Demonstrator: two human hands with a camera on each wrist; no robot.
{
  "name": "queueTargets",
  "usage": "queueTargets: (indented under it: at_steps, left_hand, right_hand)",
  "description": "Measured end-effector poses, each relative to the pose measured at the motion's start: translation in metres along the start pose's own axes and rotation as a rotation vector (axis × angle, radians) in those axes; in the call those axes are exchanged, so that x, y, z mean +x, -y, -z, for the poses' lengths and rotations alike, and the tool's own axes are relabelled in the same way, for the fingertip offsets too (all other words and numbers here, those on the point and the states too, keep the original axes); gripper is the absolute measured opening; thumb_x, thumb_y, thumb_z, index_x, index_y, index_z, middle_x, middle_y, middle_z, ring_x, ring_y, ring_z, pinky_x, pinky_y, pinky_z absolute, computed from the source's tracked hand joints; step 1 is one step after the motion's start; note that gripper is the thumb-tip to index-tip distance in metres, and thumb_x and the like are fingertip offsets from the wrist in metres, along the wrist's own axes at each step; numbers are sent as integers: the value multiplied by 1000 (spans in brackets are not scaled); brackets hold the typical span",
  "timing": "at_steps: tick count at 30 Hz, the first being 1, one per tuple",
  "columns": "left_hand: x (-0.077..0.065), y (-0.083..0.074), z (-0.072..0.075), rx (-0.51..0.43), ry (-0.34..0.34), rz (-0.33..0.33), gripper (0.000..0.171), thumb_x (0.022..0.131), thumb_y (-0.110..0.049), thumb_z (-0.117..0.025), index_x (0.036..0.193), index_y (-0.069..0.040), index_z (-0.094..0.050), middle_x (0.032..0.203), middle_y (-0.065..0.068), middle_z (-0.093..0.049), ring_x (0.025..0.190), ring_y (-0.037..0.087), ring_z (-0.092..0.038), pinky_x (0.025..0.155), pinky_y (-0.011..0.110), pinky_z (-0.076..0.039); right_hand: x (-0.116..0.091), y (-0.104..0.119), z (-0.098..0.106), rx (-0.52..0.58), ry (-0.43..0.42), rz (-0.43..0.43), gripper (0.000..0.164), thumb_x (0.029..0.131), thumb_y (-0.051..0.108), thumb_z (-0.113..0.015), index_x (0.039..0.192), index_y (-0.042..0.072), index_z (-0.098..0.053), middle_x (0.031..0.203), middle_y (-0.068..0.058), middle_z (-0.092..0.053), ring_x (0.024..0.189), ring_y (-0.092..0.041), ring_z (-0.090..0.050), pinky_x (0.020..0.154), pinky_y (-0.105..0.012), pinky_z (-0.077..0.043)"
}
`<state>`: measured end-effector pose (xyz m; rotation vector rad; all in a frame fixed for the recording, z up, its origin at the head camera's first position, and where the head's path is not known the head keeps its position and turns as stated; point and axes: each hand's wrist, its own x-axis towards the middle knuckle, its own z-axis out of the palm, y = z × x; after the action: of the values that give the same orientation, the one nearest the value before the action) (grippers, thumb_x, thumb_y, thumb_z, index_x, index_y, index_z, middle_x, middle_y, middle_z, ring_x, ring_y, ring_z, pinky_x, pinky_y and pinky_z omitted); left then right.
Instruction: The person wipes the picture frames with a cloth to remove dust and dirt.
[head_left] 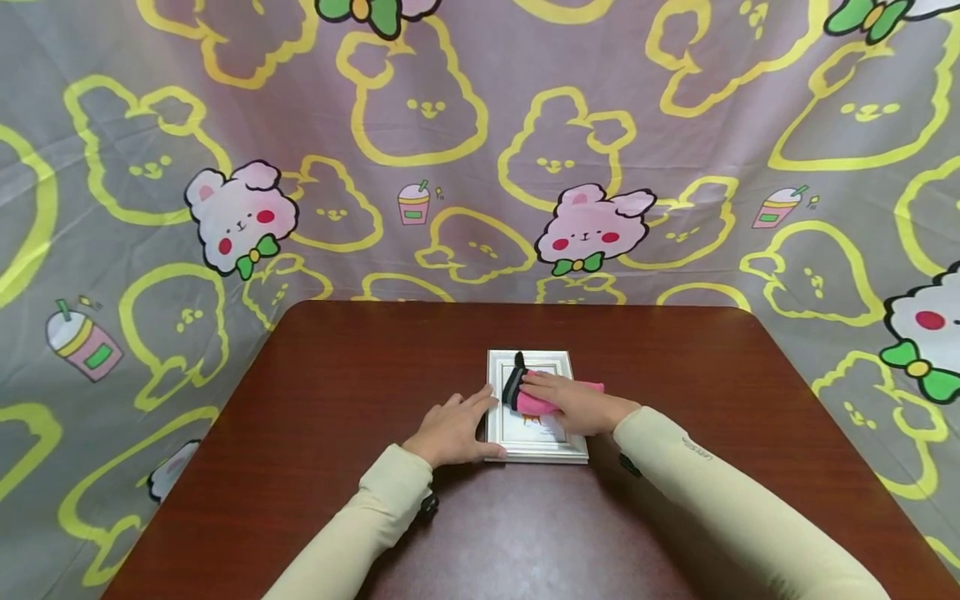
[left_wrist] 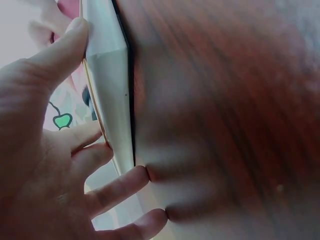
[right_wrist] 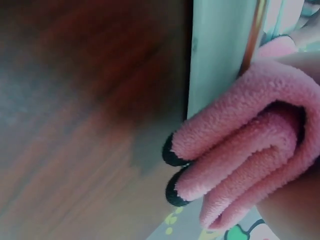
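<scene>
A white picture frame (head_left: 536, 456) lies face up, a print with a small orange figure (head_left: 532, 419) behind its pane. Over the pane, my right hand (head_left: 576, 406) presses a folded pink cloth (head_left: 531, 403) with dark edging, its fingers laid out straight on top. Seen from the right wrist, thick fuzzy folds of the cloth (right_wrist: 240, 132) hang past the frame's side. My left hand (head_left: 452, 429) rests against the left side, thumb at the near corner. In the left wrist view its spread fingers (left_wrist: 122, 190) touch the frame's edge and the tabletop.
The frame lies on a dark reddish-brown wooden table (head_left: 360, 367) with rounded far corners. Behind and beside the table hangs a grey-pink curtain (head_left: 465, 83) printed with yellow outlined bears and rabbit faces. Small dark straps (head_left: 429, 504) show at the wrists.
</scene>
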<state>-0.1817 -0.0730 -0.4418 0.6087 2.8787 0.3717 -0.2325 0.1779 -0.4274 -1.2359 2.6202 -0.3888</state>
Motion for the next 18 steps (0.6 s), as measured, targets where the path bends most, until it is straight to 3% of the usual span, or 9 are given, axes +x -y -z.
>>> queueTargets:
  at_steps: [4, 7, 18]
  left_hand:
    - [1, 0, 0, -18, 3, 4, 92, 78, -68, -69, 152, -20, -41, 164, -3, -30, 135, 37, -46, 98, 58, -45]
    - [1, -1, 1, -36, 4, 7, 93, 78, -66, -71, 152, -20, -41, 165, -3, -30, 135, 37, -46, 99, 60, -43]
    - [-2, 1, 1, -40, 10, 5, 90, 78, -66, -71, 150, -20, -44, 165, -2, -30, 137, 39, -45, 101, 61, -42]
  right_hand:
    - [-9, 4, -2, -4, 13, 61, 62, 89, -6, -57, 149, 4, -43, 159, -17, -38, 148, -40, -32, 116, -56, -32]
    - [-9, 5, -1, -3, 18, 61, 63, 88, -7, -55, 149, 2, -42, 159, -18, -37, 148, -41, -31, 116, -56, -31]
    - [11, 1, 3, -43, 47, -59, 63, 94, 0, -54, 154, 4, -34, 162, -17, -31, 152, -39, -25, 120, -56, -24]
